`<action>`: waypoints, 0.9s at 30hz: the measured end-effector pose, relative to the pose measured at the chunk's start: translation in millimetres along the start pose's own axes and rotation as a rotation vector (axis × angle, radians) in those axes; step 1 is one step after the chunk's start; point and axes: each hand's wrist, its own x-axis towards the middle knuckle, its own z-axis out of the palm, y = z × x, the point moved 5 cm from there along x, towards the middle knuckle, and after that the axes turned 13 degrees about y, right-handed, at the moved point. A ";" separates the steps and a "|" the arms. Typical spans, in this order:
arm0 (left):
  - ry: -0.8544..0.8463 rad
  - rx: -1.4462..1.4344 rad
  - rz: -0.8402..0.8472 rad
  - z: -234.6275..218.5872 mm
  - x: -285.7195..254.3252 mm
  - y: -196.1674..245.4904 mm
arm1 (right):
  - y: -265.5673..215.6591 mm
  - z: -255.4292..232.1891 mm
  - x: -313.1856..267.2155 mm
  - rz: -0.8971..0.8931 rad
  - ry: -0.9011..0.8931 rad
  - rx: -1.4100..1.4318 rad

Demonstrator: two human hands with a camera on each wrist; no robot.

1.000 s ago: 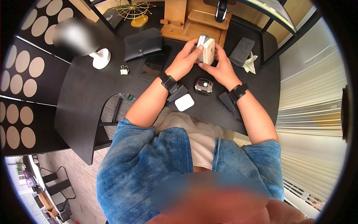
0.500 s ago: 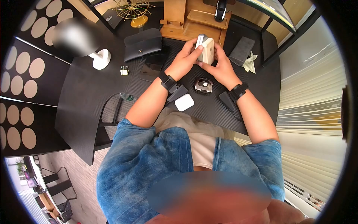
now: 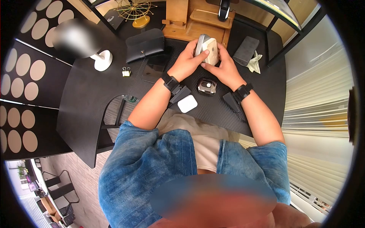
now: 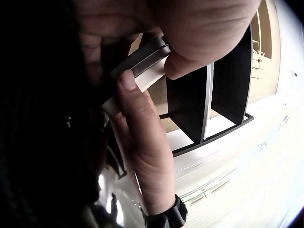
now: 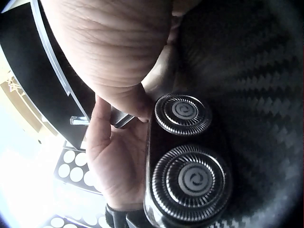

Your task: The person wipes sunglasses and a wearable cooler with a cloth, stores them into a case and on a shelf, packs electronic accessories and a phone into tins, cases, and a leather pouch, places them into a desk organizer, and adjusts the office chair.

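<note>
Two-handed grip: left hand [image 3: 189, 60] and right hand [image 3: 225, 67] pinch the white Apple-logo box [image 3: 213, 52], grey slab [image 3: 200, 43] alongside, above the black desk [image 3: 262, 87]; best squeeze evenly and support both pieces from below.

The black desk [image 3: 81, 102] bears lamp [image 3: 103, 60], pouch [image 3: 145, 47], clip [image 3: 126, 72]

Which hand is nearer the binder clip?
The left hand. In the head view it is to the right of the binder clip; the right hand is farther right, beyond the left one.
</note>
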 end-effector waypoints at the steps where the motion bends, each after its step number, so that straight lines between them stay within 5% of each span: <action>1: 0.000 0.000 0.000 0.0 0.2 -0.6 | 1.0 0.4 0.0 -0.002 0.005 0.014; 25: -0.084 -0.005 -0.032 5.3 -5.9 8.4 | -2.4 -4.1 -0.1 0.030 0.017 -0.029; 27: -0.057 0.070 0.097 5.0 -4.8 10.0 | -1.7 -5.3 0.3 0.039 0.015 -0.037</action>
